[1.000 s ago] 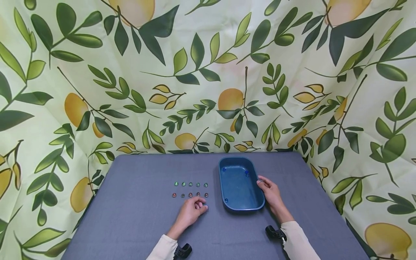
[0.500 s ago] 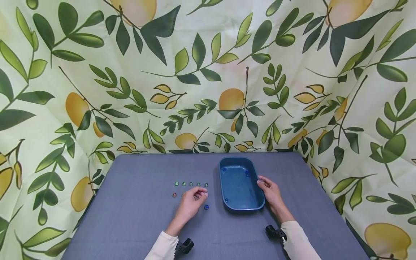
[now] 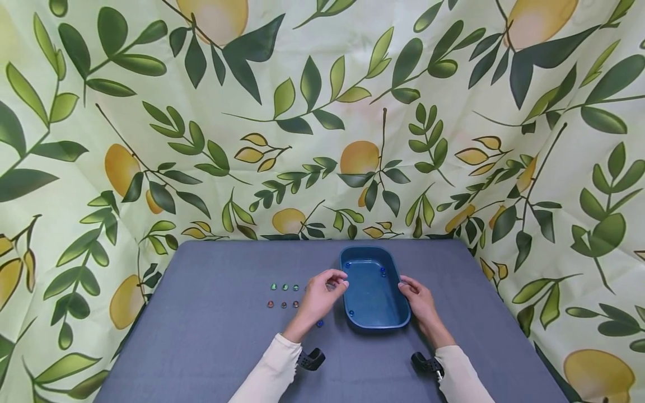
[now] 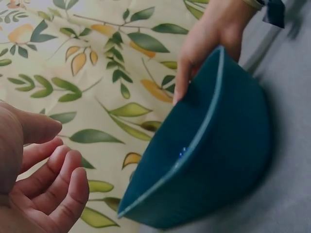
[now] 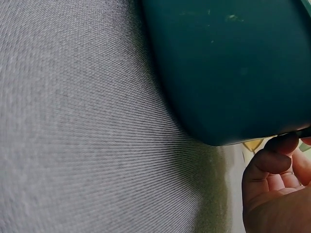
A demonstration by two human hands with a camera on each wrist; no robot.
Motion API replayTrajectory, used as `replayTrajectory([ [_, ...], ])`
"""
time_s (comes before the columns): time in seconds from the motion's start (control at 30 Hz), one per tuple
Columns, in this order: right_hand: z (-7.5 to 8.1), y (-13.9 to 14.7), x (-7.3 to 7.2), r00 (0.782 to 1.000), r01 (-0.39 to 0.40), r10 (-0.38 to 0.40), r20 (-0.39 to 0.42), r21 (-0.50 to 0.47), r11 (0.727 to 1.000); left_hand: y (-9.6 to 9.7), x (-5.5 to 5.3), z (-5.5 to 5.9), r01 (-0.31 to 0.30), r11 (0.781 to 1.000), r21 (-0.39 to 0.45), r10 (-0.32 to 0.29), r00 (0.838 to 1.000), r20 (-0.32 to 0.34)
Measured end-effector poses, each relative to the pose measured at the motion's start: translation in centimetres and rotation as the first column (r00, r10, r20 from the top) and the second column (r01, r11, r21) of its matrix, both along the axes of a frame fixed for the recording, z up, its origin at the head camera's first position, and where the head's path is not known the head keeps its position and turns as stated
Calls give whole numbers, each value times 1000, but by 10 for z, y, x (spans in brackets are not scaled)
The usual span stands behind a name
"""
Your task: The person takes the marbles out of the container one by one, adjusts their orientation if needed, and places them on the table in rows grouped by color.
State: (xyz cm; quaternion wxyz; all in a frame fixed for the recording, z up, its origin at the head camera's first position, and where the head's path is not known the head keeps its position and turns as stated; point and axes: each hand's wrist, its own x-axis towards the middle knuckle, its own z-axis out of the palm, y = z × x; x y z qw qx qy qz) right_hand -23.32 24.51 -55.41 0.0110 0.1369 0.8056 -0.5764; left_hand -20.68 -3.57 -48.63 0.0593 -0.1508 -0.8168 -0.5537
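Observation:
My left hand [image 3: 318, 299] hovers beside the left rim of a deep blue plastic tray [image 3: 372, 299]. Its thumb and fingers are loosely curled, and no object shows between them in the left wrist view. On the tray's other side, my right hand [image 3: 422, 305] grips the right edge, fingers at the rim. Inside the tray lie several blue marbles [image 3: 351, 313]. One blue marble [image 3: 319, 323] rests on the table just below my left hand. A row of green marbles [image 3: 285, 287] and a row of reddish-brown marbles [image 3: 270, 304] lie to the left, their right ends hidden behind that hand.
A grey-blue cloth [image 3: 216, 336] covers the table. Behind it and along both sides hangs a pale curtain [image 3: 322, 184] printed with lemons and leaves. Each wrist wears a black camera mount [image 3: 311, 359].
My left hand has left the blue marble on the table, risen past the reddish-brown row and moved right to the tray's rim. The right hand keeps its hold on the tray.

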Motion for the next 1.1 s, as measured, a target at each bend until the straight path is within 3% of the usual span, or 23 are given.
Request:
replayTrajectory([
  [0.37, 0, 1, 0, 1000, 0, 0, -11, -2, 1000, 41, -35, 12, 37, 999, 8, -37, 997, 63],
  [0.7, -1, 2, 0, 1000, -9, 9, -8, -2, 1000, 69, -73, 2, 25, 997, 69, -40, 975, 218],
  [0.83, -2, 2, 1, 1000, -6, 6, -11, -6, 1000, 78, -86, -7, 17, 994, 112, -50, 952, 301],
  [0.97, -3, 1, 2, 1000, 0, 0, -9, 3, 1000, 86, -93, -14, 1, 984, 178, -71, 919, 388],
  [1.1, -3, 2, 2, 1000, 4, -4, -12, 1, 1000, 92, -97, -22, -19, 980, 200, -70, 900, 429],
])
